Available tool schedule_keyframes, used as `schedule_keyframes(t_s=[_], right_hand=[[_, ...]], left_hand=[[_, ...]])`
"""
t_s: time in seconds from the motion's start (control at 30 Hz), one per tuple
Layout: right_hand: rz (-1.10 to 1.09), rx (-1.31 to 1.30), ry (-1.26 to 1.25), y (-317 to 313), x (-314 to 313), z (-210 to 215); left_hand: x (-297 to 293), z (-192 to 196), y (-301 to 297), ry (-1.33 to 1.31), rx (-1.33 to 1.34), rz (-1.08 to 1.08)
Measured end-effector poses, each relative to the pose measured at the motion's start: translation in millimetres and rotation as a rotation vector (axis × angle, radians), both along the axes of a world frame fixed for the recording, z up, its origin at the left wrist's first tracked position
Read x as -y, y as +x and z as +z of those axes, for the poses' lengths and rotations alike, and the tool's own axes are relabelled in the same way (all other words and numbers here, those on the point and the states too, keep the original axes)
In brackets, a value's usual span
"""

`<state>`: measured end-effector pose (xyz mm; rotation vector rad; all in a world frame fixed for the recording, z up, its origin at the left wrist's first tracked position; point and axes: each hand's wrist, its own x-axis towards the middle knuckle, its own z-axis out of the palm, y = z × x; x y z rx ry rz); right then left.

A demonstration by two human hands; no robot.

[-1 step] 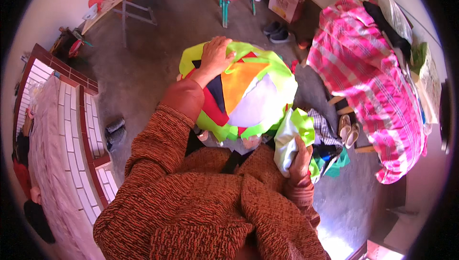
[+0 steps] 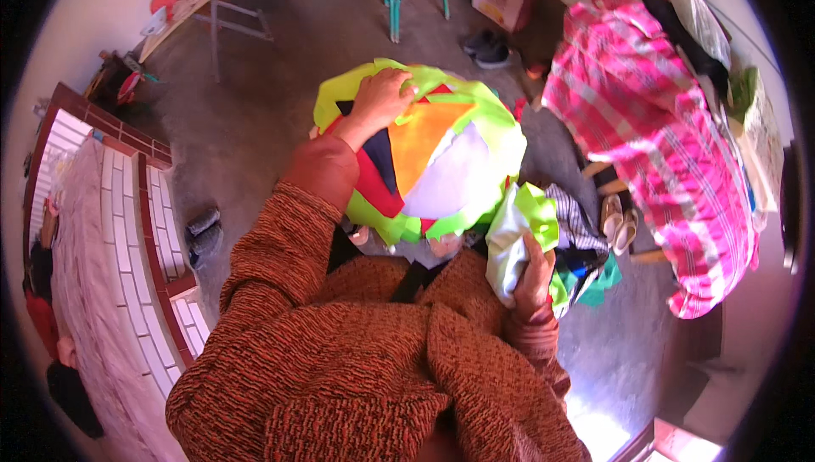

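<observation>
colour covers much of the round spread, with more cloth at the right

the round spread of cloth (image 2: 501,139) sits just in front of the person's knees, above the floor (image 2: 280,114); what bears it is mostly hidden. on its face an orange piece (image 2: 424,141), a pale piece (image 2: 454,180), a dark piece (image 2: 380,160) and a red piece (image 2: 375,193) lie edge to edge or overlapping, with lime green round them. judging by that, the work looks well along, though whether the pieces are joined or only laid there cannot be told. the rim looks unfinished, ragged and uneven at the near side, and the cloth off to the right may be what is left to deal with

the left hand (image 2: 382,97) rests palm down on the far left part of the spread, fingers a little bent and reaching rightward; whether they pinch the cloth or only press on it cannot be told. the right hand (image 2: 533,277) is closed round a bunched cloth (image 2: 508,251), pale with lime green, beside the right knee and near the spread's lower right edge; the thumb shows on top, the other fingers are largely hidden. just beyond that hand lie a checked cloth (image 2: 570,217) and a green cloth (image 2: 606,282)
</observation>
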<state>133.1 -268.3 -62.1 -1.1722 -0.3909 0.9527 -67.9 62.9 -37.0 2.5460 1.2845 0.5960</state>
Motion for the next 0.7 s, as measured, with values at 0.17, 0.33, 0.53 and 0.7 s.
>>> schedule_keyframes(t_s=[0.17, 0.33, 0.53, 0.7], right_hand=[[-0.016, -0.006, 0.030, 10.0, 4.2, -20.7], [-0.019, -0.095, 0.076, 0.8, -4.7, -9.6], [0.040, -0.074, 0.092, 6.3, 1.2, -16.7], [0.040, -0.097, 0.131, 1.5, -0.9, -5.4]], left_hand=[[-6.3, -11.7, -7.5, -0.012, -0.081, -0.031], [-11.5, -16.2, -8.6, 0.055, -0.045, -0.041], [60.2, 35.0, 17.8, 0.251, 0.407, -0.162], [174.3, 48.5, 61.0, -0.189, 0.772, -0.422]])
